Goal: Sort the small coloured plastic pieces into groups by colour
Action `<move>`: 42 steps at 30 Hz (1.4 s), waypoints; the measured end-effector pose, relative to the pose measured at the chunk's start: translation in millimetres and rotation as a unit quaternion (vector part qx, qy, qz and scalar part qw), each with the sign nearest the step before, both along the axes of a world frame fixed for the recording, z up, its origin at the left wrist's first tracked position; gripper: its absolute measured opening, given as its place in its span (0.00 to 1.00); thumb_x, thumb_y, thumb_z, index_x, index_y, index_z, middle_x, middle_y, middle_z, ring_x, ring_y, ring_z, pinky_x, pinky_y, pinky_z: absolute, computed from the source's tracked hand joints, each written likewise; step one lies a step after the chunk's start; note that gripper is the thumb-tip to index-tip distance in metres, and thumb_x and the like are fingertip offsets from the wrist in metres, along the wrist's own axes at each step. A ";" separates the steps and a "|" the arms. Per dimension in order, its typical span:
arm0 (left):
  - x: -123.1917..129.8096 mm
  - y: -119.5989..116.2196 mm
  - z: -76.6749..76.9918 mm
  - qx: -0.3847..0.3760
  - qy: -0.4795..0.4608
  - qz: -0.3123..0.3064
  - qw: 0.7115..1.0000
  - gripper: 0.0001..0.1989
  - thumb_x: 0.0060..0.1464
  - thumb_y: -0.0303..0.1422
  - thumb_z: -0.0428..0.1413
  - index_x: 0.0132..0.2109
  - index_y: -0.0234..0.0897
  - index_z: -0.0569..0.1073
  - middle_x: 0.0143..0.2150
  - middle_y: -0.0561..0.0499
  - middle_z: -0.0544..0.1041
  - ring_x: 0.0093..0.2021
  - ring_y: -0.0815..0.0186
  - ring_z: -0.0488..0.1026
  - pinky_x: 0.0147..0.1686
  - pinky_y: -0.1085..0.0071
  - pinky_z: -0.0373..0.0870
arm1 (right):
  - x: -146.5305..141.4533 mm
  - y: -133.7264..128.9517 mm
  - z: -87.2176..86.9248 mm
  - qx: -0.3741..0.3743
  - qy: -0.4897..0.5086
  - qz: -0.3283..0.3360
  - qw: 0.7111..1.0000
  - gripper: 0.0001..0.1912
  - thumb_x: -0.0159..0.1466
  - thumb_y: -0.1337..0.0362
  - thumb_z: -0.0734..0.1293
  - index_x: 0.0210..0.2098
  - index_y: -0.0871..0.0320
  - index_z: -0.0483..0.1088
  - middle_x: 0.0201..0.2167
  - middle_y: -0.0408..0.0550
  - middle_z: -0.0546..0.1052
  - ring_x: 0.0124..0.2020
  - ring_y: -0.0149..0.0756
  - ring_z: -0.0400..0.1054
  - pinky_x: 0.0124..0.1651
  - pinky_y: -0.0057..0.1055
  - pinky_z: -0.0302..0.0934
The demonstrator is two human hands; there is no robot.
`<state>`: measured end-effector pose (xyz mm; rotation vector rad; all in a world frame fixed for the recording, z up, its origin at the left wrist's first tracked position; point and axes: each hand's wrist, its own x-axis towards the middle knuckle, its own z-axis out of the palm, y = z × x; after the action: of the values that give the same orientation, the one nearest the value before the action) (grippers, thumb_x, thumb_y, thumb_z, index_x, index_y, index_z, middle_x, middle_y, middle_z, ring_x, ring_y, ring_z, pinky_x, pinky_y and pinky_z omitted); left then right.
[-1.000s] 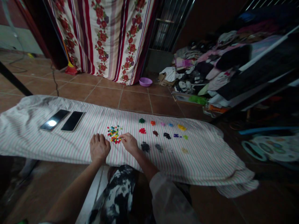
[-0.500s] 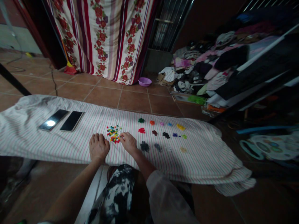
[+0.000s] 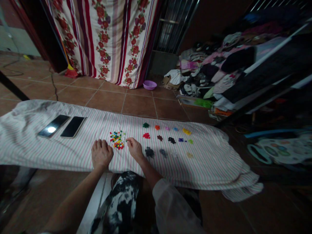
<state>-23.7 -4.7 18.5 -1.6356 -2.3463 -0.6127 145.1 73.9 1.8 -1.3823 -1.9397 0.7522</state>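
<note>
A pile of mixed small coloured pieces [image 3: 117, 140], bead-like or brick-like, lies on the striped cloth [image 3: 97, 113]. My left hand [image 3: 101, 153] rests palm down just left of the pile, its fingers laid on the cloth. At the pile's right edge, my right hand [image 3: 134, 148] has thumb and forefinger pinched together; whatever is between them is too small to make out. Single-colour heaps lie to the right: dark green [image 3: 145, 125], orange [image 3: 157, 127], red [image 3: 146, 135], brown [image 3: 159, 138], black [image 3: 172, 140], yellow [image 3: 186, 131], dark grey [image 3: 149, 152] and several others.
Two phones [image 3: 72, 127] lie on the cloth at the left. Beyond the table are a floral curtain [image 3: 104, 42], a purple basin [image 3: 149, 85] and a red broom [image 3: 71, 72] on the tiled floor. Heaped clothes [image 3: 202, 70] fill the right back.
My right hand has drawn slightly away from the pile, its fingertips now beside it rather than at its pieces. My left hand stays in place. The view has shifted slightly.
</note>
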 end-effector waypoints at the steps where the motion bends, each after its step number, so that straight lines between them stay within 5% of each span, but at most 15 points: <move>1: 0.0 0.0 0.2 -0.001 -0.003 -0.001 1.000 0.16 0.59 0.33 0.45 0.48 0.30 0.72 0.54 0.33 0.72 0.60 0.47 0.65 0.58 0.51 0.61 | 0.4 -0.1 -0.6 -0.002 0.007 -0.001 1.000 0.11 0.66 0.67 0.61 0.43 0.50 0.74 0.41 0.42 0.82 0.42 0.35 0.75 0.48 0.30 0.66; 29: 0.1 0.1 -0.2 -0.013 0.031 0.000 0.999 0.17 0.60 0.33 0.45 0.49 0.27 0.72 0.54 0.31 0.72 0.58 0.47 0.66 0.56 0.53 0.63 | 14.4 13.6 -7.9 -0.023 0.155 -0.051 0.986 0.13 0.59 0.66 0.63 0.42 0.52 0.74 0.38 0.43 0.81 0.38 0.35 0.75 0.46 0.32 0.69; 42: -0.3 0.7 -0.3 -0.014 0.038 -0.001 0.999 0.17 0.60 0.33 0.46 0.48 0.28 0.73 0.53 0.33 0.73 0.58 0.47 0.67 0.56 0.52 0.63 | 82.5 95.2 -1.2 0.006 0.142 -0.158 0.977 0.13 0.61 0.64 0.62 0.42 0.55 0.76 0.40 0.49 0.81 0.43 0.38 0.77 0.49 0.37 0.71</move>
<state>-24.0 -4.0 18.2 -1.6422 -2.3099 -0.5104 227.6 169.0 0.7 -1.4432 -1.4611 0.7349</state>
